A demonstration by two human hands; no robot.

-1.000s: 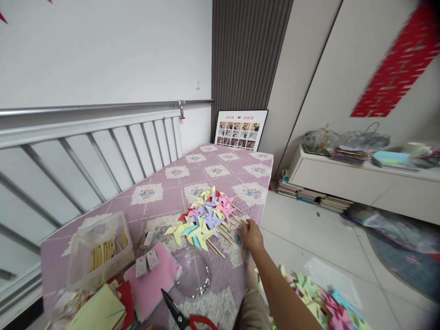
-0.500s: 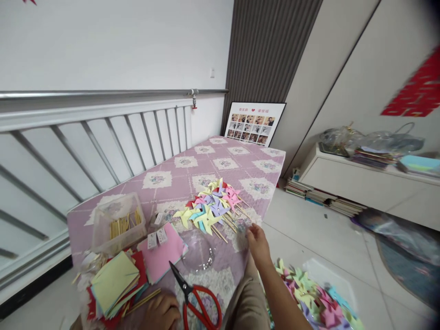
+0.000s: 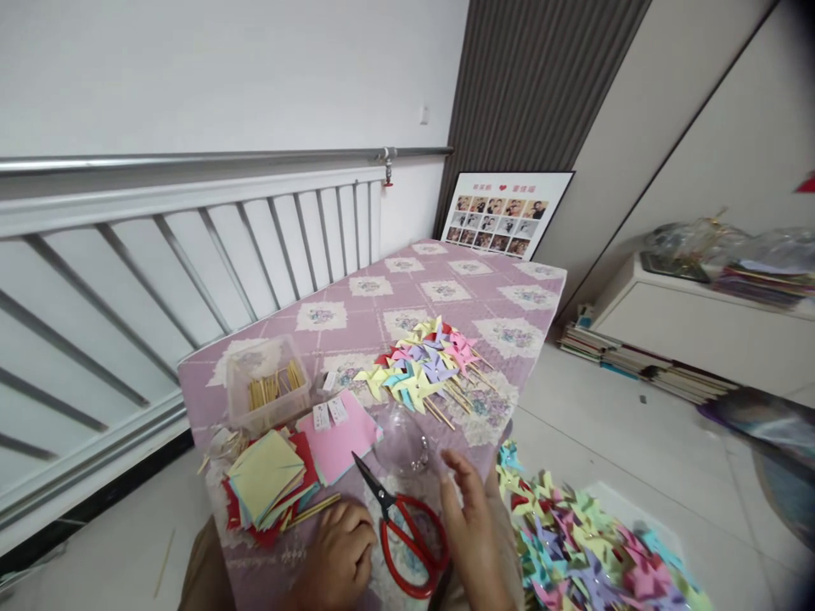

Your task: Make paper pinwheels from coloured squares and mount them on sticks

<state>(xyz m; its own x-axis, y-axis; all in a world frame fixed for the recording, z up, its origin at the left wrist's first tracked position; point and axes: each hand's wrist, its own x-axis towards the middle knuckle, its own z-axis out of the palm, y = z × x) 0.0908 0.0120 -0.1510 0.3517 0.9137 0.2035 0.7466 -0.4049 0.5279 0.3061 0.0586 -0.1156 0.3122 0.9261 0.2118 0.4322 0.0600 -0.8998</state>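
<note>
My left hand (image 3: 344, 547) rests on the near edge of the table with its fingers curled; whatever may be inside them is hidden. Thin wooden sticks (image 3: 311, 511) lie just beyond its knuckles. Over the table's right edge is my right hand (image 3: 471, 522), thumb and fingers apart and nothing visible in it. Red-handled scissors (image 3: 407, 528) lie between the hands, tips pointing up and left. Close ahead of the right hand is a clear round dish (image 3: 401, 437) holding small shiny pieces. Paper pinwheels on sticks (image 3: 424, 365) form a pile farther back.
At the left are a stack of coloured paper squares (image 3: 267, 477), pink sheets (image 3: 344, 441) with small white boxes, and a plastic tub (image 3: 238, 373) of sticks. Many pinwheels (image 3: 592, 543) fill a heap below, right of the table. A radiator (image 3: 286, 242) runs along the wall.
My right hand has drawn back toward me from beside the pinwheel pile, and its fingers have spread. The view has turned slightly left. My left hand stays by the sticks.
</note>
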